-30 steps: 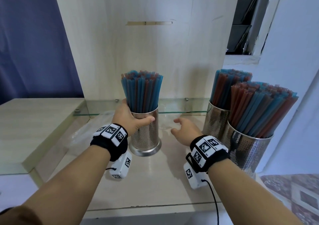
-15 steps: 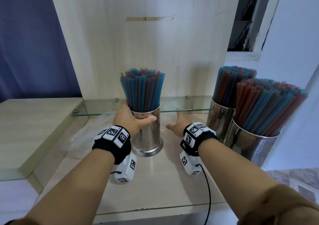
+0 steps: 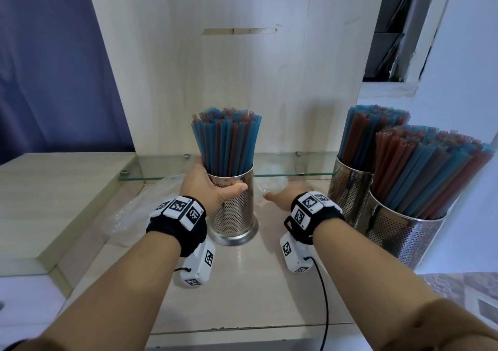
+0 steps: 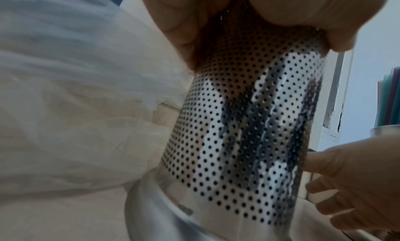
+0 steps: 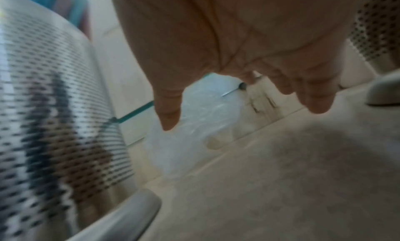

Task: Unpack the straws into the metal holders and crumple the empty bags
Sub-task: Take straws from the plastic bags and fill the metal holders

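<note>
A perforated metal holder [image 3: 234, 210] full of blue and red straws [image 3: 227, 140] stands on the counter in the middle. My left hand [image 3: 208, 186] grips it near the rim, thumb across the front; the left wrist view shows the holder [image 4: 244, 133] close up under my palm. My right hand [image 3: 280, 198] reaches forward with its fingers spread and nothing in them, just short of a crumpled clear bag [image 3: 272, 185] under the glass shelf. In the right wrist view the bag [image 5: 194, 124] lies just beyond my fingertips [image 5: 169, 121]. Another clear bag [image 3: 134, 213] lies flat to the holder's left.
Two more metal holders [image 3: 350, 199] [image 3: 407, 234] packed with straws stand at the right edge of the counter [image 3: 258, 283]. A glass shelf [image 3: 291, 163] runs along the back against a wooden panel. A raised wooden step [image 3: 54, 189] lies to the left.
My right hand has moved forward, past the middle holder toward the crumpled bag at the back. The left hand has kept its grip on the holder.
</note>
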A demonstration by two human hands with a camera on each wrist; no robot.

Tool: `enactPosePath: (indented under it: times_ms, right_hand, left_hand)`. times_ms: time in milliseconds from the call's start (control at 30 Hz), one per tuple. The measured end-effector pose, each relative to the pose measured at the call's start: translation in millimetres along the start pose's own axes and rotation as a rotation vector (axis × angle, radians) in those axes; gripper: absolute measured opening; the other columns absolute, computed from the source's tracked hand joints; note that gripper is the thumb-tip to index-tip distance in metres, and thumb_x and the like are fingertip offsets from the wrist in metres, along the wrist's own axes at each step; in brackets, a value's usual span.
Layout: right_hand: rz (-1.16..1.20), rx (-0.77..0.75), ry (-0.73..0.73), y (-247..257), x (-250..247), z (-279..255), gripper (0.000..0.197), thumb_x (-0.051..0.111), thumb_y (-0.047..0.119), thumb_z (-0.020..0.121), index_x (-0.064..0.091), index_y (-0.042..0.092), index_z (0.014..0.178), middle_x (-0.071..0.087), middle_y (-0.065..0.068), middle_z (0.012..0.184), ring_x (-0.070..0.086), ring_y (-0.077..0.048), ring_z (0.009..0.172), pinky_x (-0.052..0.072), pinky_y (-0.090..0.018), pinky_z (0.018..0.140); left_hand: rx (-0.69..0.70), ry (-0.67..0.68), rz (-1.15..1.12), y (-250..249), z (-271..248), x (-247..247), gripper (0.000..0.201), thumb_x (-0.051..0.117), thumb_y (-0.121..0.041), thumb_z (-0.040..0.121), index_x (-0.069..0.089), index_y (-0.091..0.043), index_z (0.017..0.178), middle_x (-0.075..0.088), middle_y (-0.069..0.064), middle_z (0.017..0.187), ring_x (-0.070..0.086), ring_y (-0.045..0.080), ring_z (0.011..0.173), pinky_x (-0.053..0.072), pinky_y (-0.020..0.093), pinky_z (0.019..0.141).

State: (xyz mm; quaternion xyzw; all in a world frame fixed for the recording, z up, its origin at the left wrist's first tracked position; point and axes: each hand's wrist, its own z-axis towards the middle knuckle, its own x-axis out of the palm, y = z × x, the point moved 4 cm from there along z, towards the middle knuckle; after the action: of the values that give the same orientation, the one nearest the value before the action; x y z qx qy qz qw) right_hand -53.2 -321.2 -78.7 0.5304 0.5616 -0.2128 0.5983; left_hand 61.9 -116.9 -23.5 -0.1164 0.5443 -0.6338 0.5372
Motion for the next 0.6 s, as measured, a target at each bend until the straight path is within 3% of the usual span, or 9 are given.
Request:
enactPosePath:
  times_ms: [67,133,267,300,400,533,600]
  right_hand:
    - [-0.016,-0.050,0.022,-1.2,-5.9,0.7,0.109,0.062,0.080,0.071,0.032,0.011,0.150,0.043,-0.014,0.149,0.049,-0.032,0.131,0.042,-0.040,0.103]
    - [-0.046,-0.106,0.031,2.0,-12.5,-1.7,0.097,0.062,0.074,0.076,0.039,0.011,0.146,0.048,-0.012,0.145,0.050,-0.031,0.129,0.043,-0.036,0.099]
    - [-0.083,-0.193,0.109,14.6,-10.0,0.3,0.042,0.058,0.045,0.095,0.058,0.017,0.126,0.059,-0.008,0.135,0.056,-0.027,0.122,0.043,-0.031,0.097]
    - [-0.094,-0.198,0.122,15.3,-7.1,3.1,0.039,0.056,0.042,0.096,0.062,0.014,0.123,0.062,-0.007,0.132,0.058,-0.027,0.119,0.044,-0.031,0.097]
    - [-0.080,-0.201,0.112,9.7,-3.2,5.2,0.045,0.057,0.049,0.092,0.065,0.017,0.122,0.064,-0.007,0.129,0.060,-0.028,0.115,0.046,-0.038,0.102]
    - [-0.077,-0.154,0.084,2.6,-6.9,0.3,0.073,0.057,0.058,0.091,0.046,0.008,0.143,0.052,-0.012,0.143,0.051,-0.032,0.129,0.042,-0.042,0.107]
    - [-0.073,-0.173,0.086,5.1,-8.7,0.6,0.079,0.057,0.062,0.089,0.038,0.011,0.148,0.048,-0.011,0.147,0.049,-0.031,0.131,0.040,-0.042,0.108]
  left_hand:
    - [0.002,0.003,0.003,-0.4,-0.9,0.1,0.088,0.094,-0.040,0.052,0.047,-0.020,0.124,0.066,-0.007,0.112,0.063,0.013,0.101,0.053,0.031,0.088]
    - [0.004,0.007,0.007,-1.3,-1.3,-0.5,0.086,0.094,-0.039,0.053,0.046,-0.022,0.123,0.065,-0.009,0.110,0.062,0.011,0.099,0.052,0.029,0.086]
    - [-0.003,0.028,-0.013,-2.8,-0.9,-2.8,0.082,0.094,-0.036,0.054,0.046,-0.026,0.120,0.063,-0.014,0.104,0.060,0.000,0.092,0.050,0.022,0.079]
    - [-0.004,0.031,-0.015,-3.2,-1.0,-3.4,0.082,0.094,-0.035,0.054,0.046,-0.025,0.120,0.063,-0.014,0.104,0.060,-0.001,0.092,0.050,0.021,0.078]
    - [-0.008,0.030,-0.012,-4.9,-2.8,-3.4,0.080,0.094,-0.033,0.055,0.042,-0.028,0.116,0.060,-0.017,0.101,0.057,-0.003,0.089,0.045,0.015,0.072]
    - [-0.012,0.029,-0.003,-7.5,-4.9,-2.1,0.078,0.094,-0.030,0.057,0.040,-0.028,0.114,0.057,-0.017,0.098,0.055,-0.004,0.086,0.043,0.012,0.070]
    - [-0.018,0.025,-0.003,-7.9,-5.6,-1.7,0.078,0.094,-0.030,0.058,0.040,-0.028,0.114,0.057,-0.016,0.100,0.055,-0.001,0.087,0.042,0.012,0.069]
